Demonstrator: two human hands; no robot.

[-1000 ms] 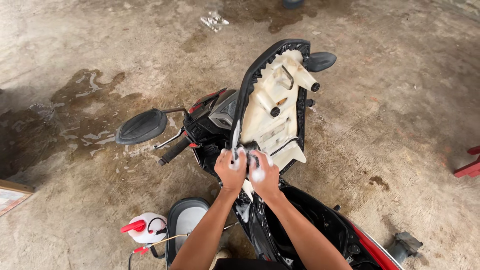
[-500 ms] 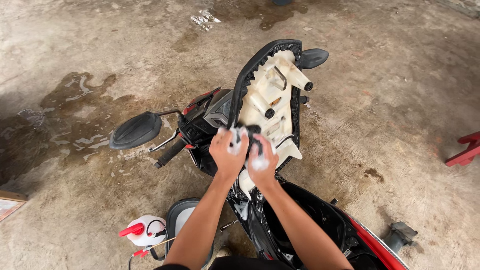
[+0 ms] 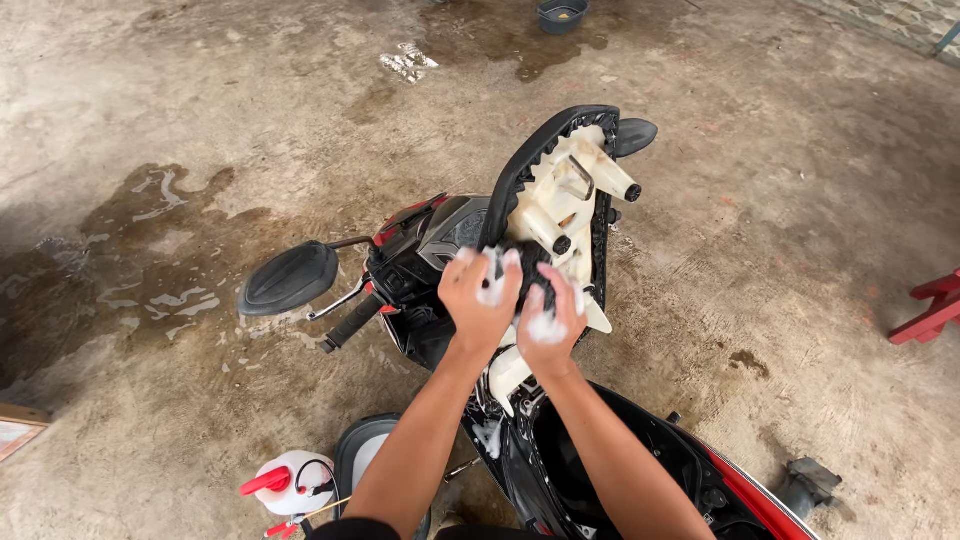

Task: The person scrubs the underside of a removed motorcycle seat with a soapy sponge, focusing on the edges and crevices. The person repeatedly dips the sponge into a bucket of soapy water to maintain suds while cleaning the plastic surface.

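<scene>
**Soapy hands at a scooter's raised seat**

A white pump sprayer with a red handle (image 3: 290, 485) stands on the wet concrete floor (image 3: 150, 120) at lower left, beside the scooter's front wheel guard (image 3: 362, 455). Above it, a black left mirror (image 3: 288, 279) juts out over the handlebar grip (image 3: 352, 322). At centre, the scooter seat (image 3: 560, 195) is tipped up on its hinge, showing a cream plastic underside ribbed with moulded posts and black rubber stops, framed by the black seat cover's edge. The left hand (image 3: 480, 298), flecked with white foam, has its fingers curled and pressed together around a dark, lathered object against the seat's lower end; what the object is cannot be told. Just beside it, the right hand (image 3: 548, 322) is also foamy, fingers bent and closed against the seat's base. Below the forearms gapes the open black storage compartment (image 3: 610, 450), edged by red bodywork (image 3: 760, 500). Far right, a red wooden piece (image 3: 930, 305) lies on the floor; a dark basin (image 3: 562, 14) sits at the top.
</scene>
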